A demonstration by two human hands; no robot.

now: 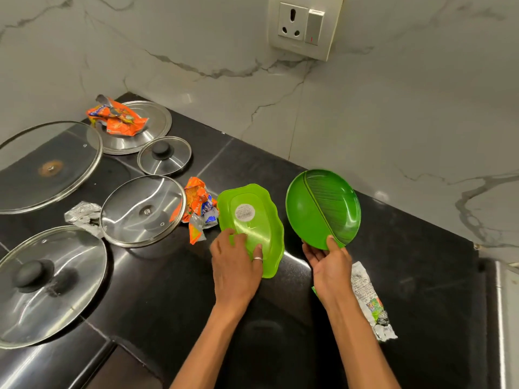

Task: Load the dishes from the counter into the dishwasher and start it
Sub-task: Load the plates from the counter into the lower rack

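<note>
Plate (pixel 323 209), head view: round, green, ribbed on one half, tilted up off the black surface (pixel 407 270) close to the marble wall (pixel 393 108). The right grip (pixel 328 265) holds it by the near rim, thumb on the inner face and fingers curled beneath. Just left of it, not touching, a green tray (pixel 252 220) with a wavy edge lies upside down, a round label on its base. The left grip (pixel 236 265) rests on the tray's near end, fingertips and ringed thumb pressed on the base, with no edge visibly pinched. Whether that end is raised cannot be told.

Five lids lie further left: a big lid (pixel 47 167) of glass, a steel lid (pixel 146 136) carrying an orange wrapper (pixel 118 117), a small lid (pixel 164 155), a middle lid (pixel 141 210) and a near lid (pixel 47 284). A second orange wrapper (pixel 199 209) sits between the middle lid and the tray. Foil (pixel 82 217) lies by the middle lid. A white wrapper (pixel 370 301) lies beside the right forearm. A socket (pixel 304 25) is on the wall.
</note>
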